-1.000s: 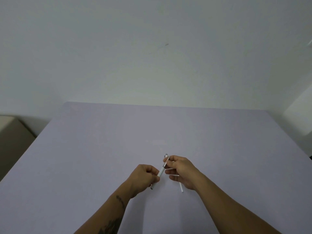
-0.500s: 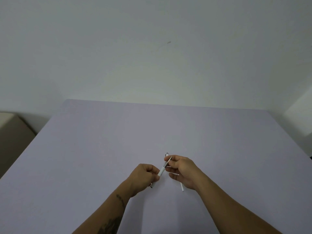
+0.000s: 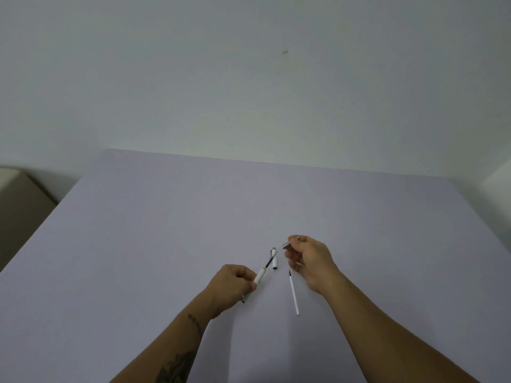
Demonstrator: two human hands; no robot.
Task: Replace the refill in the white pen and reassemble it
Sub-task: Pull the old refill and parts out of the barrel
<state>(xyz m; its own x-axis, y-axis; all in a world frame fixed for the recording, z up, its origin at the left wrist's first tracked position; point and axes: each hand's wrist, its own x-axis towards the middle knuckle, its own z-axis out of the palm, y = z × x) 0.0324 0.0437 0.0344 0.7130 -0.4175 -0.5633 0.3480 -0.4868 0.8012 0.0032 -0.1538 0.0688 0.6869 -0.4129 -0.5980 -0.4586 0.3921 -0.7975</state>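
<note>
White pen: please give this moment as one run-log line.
left hand: holds pen barrel, refill sticking out | right hand: holds small tip piece | spare refill, cap: on table

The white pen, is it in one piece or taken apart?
Taken apart. The left hand holds the barrel with a dark refill sticking out; the right hand holds a small separated piece.

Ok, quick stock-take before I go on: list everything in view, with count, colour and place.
pen barrel: 1, white, in the left hand, dark refill sticking out of its far end.
pen cap: 1, white, lying on the table just beyond the barrel.
loose refill: 1, white with dark tip, lying on the table beside the right wrist.
small pen part: 1, greyish, pinched in the right hand; too small to identify.
table: 1, pale lilac.
left hand: 1.
right hand: 1.
</note>
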